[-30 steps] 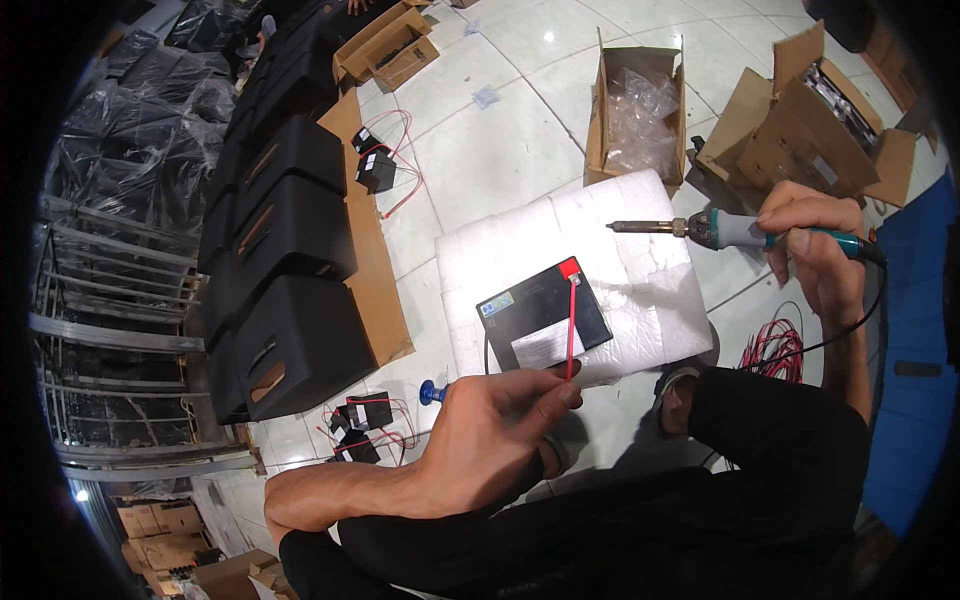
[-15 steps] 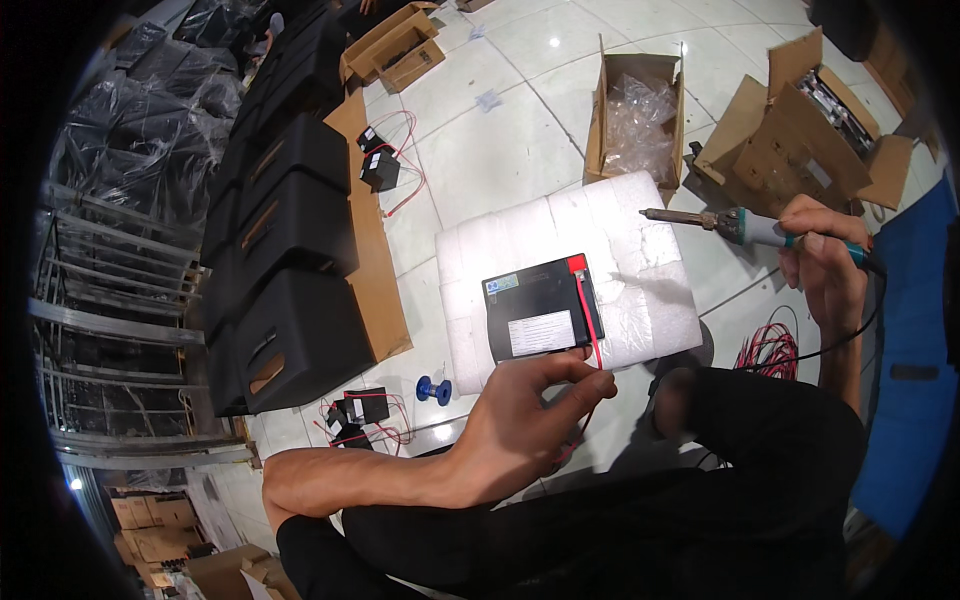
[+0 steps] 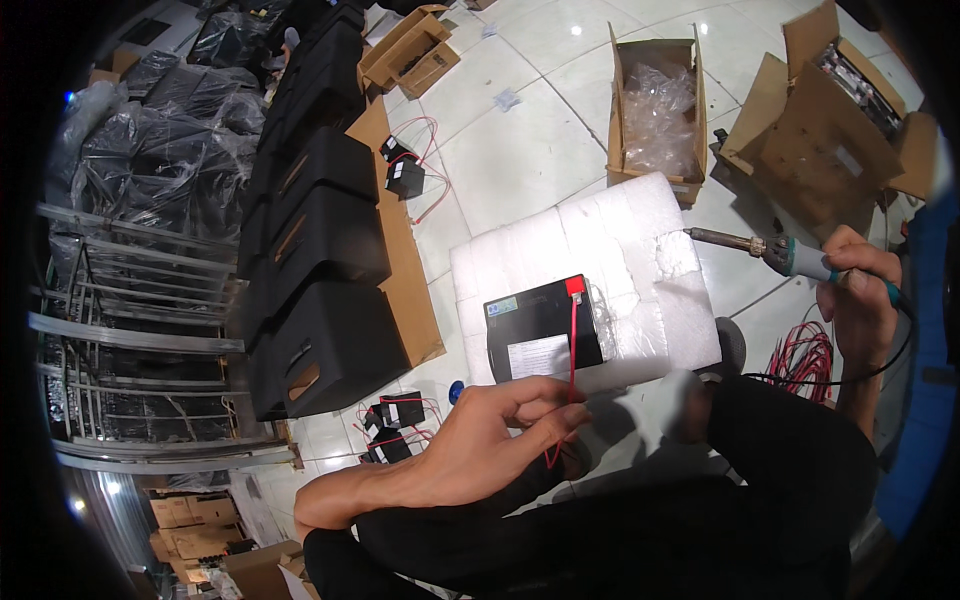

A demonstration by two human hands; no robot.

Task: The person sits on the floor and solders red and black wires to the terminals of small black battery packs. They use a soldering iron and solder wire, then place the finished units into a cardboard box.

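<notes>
A black battery [image 3: 540,318] with a pale label and a red terminal tab lies on a white foam block [image 3: 660,330]. From its red corner a red wire [image 3: 574,350] runs down toward me. Pinched between the thumb and fingers of my left hand [image 3: 500,430] is that wire, just below the battery's near edge. My right hand [image 3: 858,280] grips a soldering iron [image 3: 795,257] by its handle at the right. The iron's tip points left, above the block's far right part and apart from the battery.
Several black cases [image 3: 330,345] stand in rows on the left, beside cardboard. Small black batteries with red wires [image 3: 398,412] lie on the tiles. A blue spool [image 3: 456,391] sits partly behind my left hand. Red wire bundle [image 3: 803,358] and open cardboard boxes [image 3: 690,190] are on the right.
The whole view has shifted, with the scene sliding rightward. My left hand has drawn slightly left and nearer relative to the battery, still pinching the wire. The spool is now mostly hidden.
</notes>
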